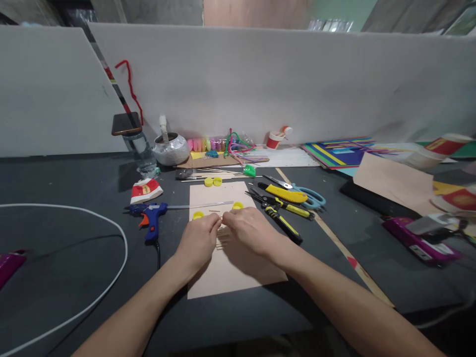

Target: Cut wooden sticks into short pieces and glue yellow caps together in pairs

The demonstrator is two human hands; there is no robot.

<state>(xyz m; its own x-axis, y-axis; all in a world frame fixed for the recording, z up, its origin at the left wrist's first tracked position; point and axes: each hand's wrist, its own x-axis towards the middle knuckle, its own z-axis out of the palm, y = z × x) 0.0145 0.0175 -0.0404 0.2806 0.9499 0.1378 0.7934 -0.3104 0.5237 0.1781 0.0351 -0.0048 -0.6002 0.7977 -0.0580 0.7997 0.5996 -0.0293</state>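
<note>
Over a sheet of pale paper (208,267), my left hand (199,238) and my right hand (253,228) meet with fingers closed in a pinch. Their fingertips nearly touch, and whatever lies between them is too small and hidden to make out. Just below the fingertips, several short thin wooden sticks (223,241) lie in a row on the paper. Another short stick (214,211) rests above my left hand. A yellow round cap (198,215) is by my left knuckles, and a second yellow cap (238,205) is just beyond my right hand.
Left of the paper lies a blue glue gun (150,218) with a clear glue stick. To the right are pliers (282,225), a yellow utility knife (286,193) and blue scissors (314,197). Behind stand a silver pot (171,150) and a water-filled container (141,151). A white cable (121,233) curves at left.
</note>
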